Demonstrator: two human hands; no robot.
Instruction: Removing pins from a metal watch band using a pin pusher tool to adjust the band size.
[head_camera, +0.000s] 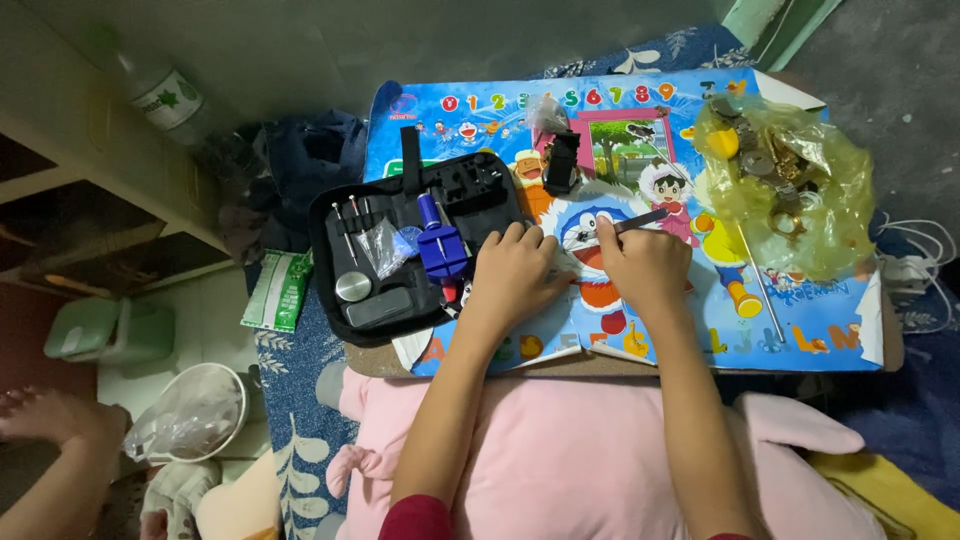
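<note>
Far out to the left of both grips, another person's hand (45, 415) is resting low at the frame's edge, beside a white bowl (205, 412) with crumpled clear plastic in it, and a green-and-white packet (277, 290) is lying on the floor between that bowl and the work. Just left of the left grip, a black zip case (400, 250) is lying open on the counter, carrying thin drivers, a small clear bag, a round metal disc and a blue tool (440, 248) that is sitting right against the left hand's knuckles. The left hand (515, 275) is pressing down with fingers curled, its grip narrow and bearing on something small underneath; what is under the fingers is hidden, so I cannot tell whether it is clamping it or only pinning it. The hand is lying on a bright cartoon play board (800, 320) that is serving as the counter top. Touching it on the right, the right hand (645, 265) is closing its grip around a slim dark tool (640, 221), whose tip is sticking out up and to the right of the thumb. Above the two grips, a small black holder (562, 160) is standing on the board. Well to the right of the right grip, a yellow plastic bag (790, 185) of metal parts is slumping on the board, and a thin metal rod (760, 285) is lying between that bag and the right wrist. Below both forearms, a pink cushion (590, 460) is filling the lap
</note>
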